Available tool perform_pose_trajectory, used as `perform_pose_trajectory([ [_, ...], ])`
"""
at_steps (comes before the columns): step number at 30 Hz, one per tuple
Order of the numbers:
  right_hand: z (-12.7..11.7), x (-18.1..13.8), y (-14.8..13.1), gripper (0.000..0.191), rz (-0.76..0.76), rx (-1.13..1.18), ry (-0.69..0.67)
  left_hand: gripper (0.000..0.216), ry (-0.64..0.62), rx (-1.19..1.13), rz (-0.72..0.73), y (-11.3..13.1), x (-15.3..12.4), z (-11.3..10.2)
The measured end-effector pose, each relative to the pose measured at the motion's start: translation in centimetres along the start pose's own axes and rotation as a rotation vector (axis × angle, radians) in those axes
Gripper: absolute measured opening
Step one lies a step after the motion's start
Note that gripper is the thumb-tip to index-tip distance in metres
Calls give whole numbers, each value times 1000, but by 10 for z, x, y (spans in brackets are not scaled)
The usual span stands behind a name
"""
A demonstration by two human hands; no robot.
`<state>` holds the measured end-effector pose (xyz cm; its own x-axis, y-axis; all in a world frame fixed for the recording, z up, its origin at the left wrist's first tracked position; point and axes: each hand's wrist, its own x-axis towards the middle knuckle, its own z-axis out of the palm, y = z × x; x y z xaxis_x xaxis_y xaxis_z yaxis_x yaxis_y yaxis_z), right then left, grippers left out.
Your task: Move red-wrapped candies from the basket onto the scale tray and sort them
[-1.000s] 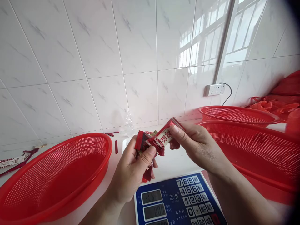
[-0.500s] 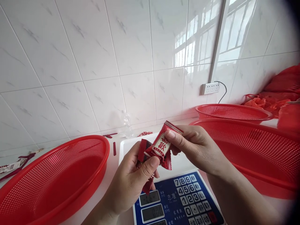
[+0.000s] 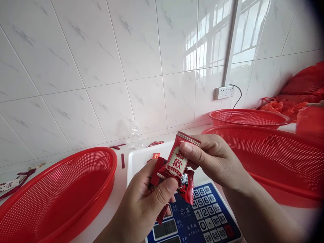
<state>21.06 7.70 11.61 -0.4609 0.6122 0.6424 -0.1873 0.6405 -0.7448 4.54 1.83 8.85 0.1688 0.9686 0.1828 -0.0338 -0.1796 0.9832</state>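
Note:
My left hand is closed round a bunch of red wrapped candies, thumb pressed on top of them. My right hand pinches the upper end of one red candy packet with white lettering, held upright against the bunch. Both hands hover above a white electronic scale with a blue keypad panel. One small red candy lies on the scale's white platform.
A large red mesh basket sits at the left, another red basket at the right, a third basket behind it. Red bags pile at far right. A clear bottle, red scraps and a wall socket line the tiled wall.
The packet in my right hand has tilted from slanted to nearly upright and dropped a little. Both hands have moved lower and nearer, over the keypad. A candy on the platform has come into view.

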Motion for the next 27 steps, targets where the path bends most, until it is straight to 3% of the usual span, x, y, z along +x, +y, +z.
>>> perform_pose_trajectory([
  [4, -1, 1, 1, 39, 19, 47, -41, 37, 14, -22, 22, -2, 1, 0],
  [9, -4, -1, 4, 41, 60, 89, -168, 42, -81, -50, -57, -2, 2, -3],
  [13, -3, 2, 16, 42, 0, 212, -243, 46, -123, -26, -97, 0, 3, -4],
  [17, -3, 6, 24, 35, -112, 223, -243, 45, -155, -52, -70, -1, 3, -3],
  [27, -1, 7, 26, 33, -205, 162, -219, 49, -147, 1, -66, -1, 3, -2],
])
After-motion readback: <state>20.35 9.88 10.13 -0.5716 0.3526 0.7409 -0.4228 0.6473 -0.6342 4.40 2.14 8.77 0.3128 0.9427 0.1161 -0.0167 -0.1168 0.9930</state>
